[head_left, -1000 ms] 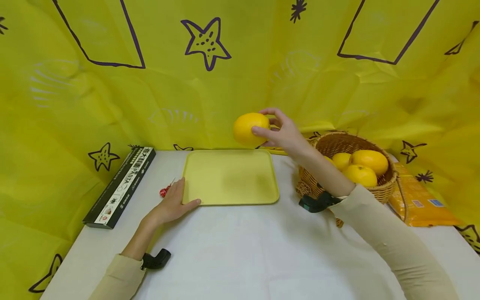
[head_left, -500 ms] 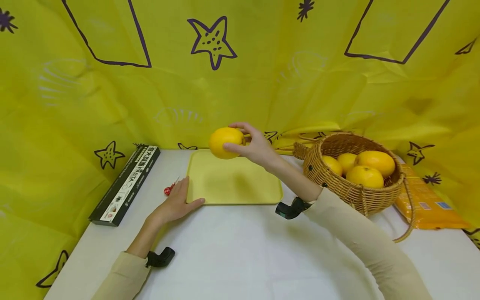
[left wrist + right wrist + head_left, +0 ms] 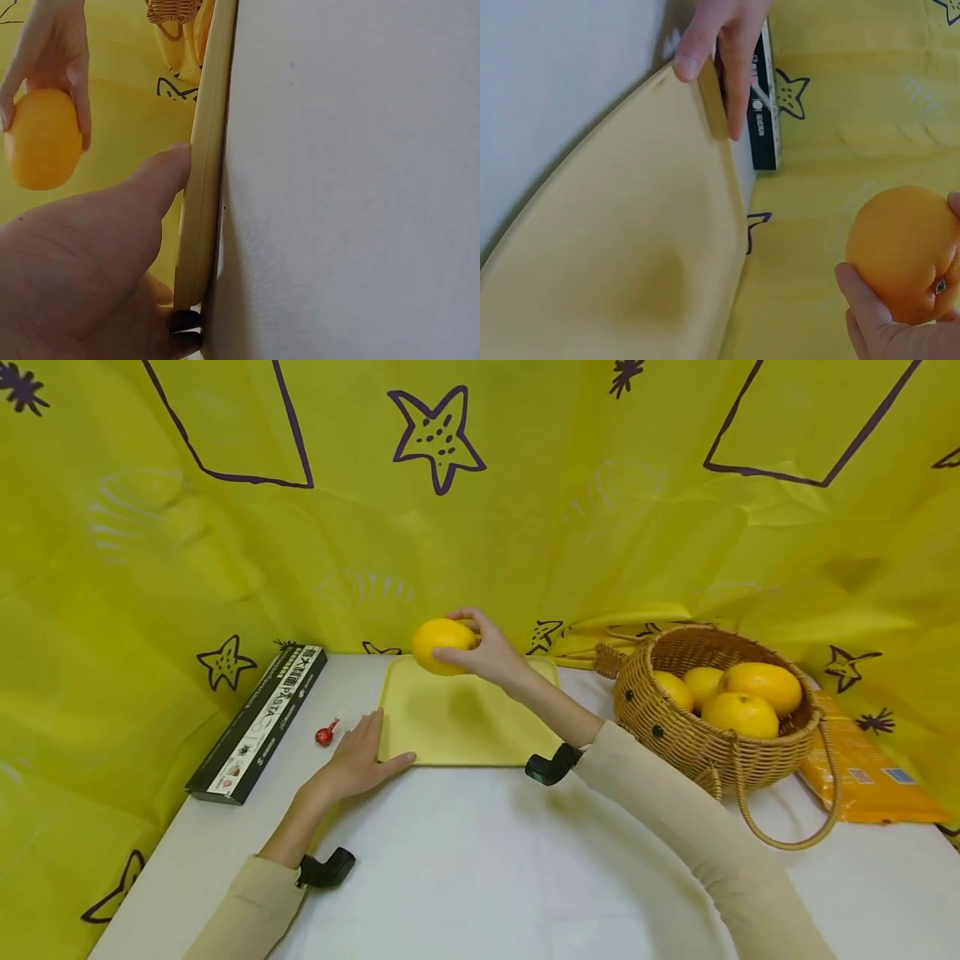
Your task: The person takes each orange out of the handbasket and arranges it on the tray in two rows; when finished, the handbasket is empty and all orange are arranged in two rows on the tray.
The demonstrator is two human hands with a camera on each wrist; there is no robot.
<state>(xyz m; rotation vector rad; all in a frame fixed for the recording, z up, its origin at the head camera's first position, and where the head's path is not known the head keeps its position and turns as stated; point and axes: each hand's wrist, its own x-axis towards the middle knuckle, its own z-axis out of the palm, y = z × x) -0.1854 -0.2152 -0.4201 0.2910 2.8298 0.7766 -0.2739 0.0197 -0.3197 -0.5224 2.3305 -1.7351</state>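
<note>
Above the yellow tray, my right hand holds an orange between thumb and fingers. The right wrist view shows the orange with a small green stem end, well clear of the tray surface below. Its shadow falls on the tray. My left hand rests at the tray's near left corner, fingers fairly straight along the left side and thumb at the front edge. In the left wrist view, the left thumb touches the tray's rim.
A wicker basket with several yellow-orange fruits stands at the right, its handle loop lying forward. Behind it lies an orange packet. A black pasta box and a red wrapped lollipop lie left of the tray.
My right hand has carried the orange leftward from near the basket and lowered it over the tray, slowing lately. The left hand has stayed at the tray corner. The head view has shifted slightly.
</note>
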